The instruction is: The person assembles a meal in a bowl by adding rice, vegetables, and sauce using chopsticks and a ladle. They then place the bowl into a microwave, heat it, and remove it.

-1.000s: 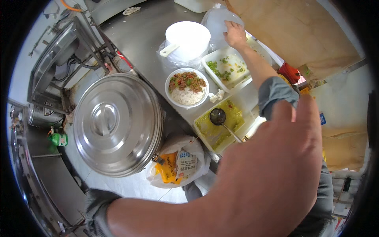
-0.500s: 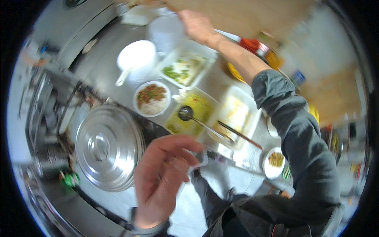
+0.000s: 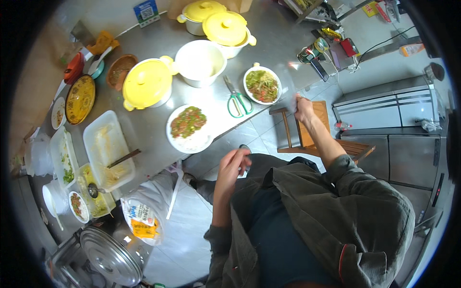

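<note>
Beyond the table's front edge, my right hand (image 3: 303, 109) is closed at a blurred, see-through plastic piece whose shape I cannot make out. Just left of it stands a white bowl (image 3: 262, 85) of chopped greens and red bits. In front of my body, my left hand (image 3: 234, 165) has its fingers curled together; whatever they may hold is hidden. The nearest dish to it is a white bowl (image 3: 188, 127) of rice with a green and red topping. Green-handled scissors (image 3: 238, 104) lie between the two bowls.
Yellow-lidded pots (image 3: 147, 84) and an uncovered white pot (image 3: 200, 65) stand behind the bowls. Food tubs (image 3: 111, 139) line the left, one with chopsticks (image 3: 124, 159). A wooden chair (image 3: 314, 126) is under my right arm; a lidded steel pot (image 3: 111, 254) stands lower left.
My view has swung to the right, bringing in the pots and chair. My right arm has left the clear round stack beside the tubs. The clear piece in my left hand no longer shows.
</note>
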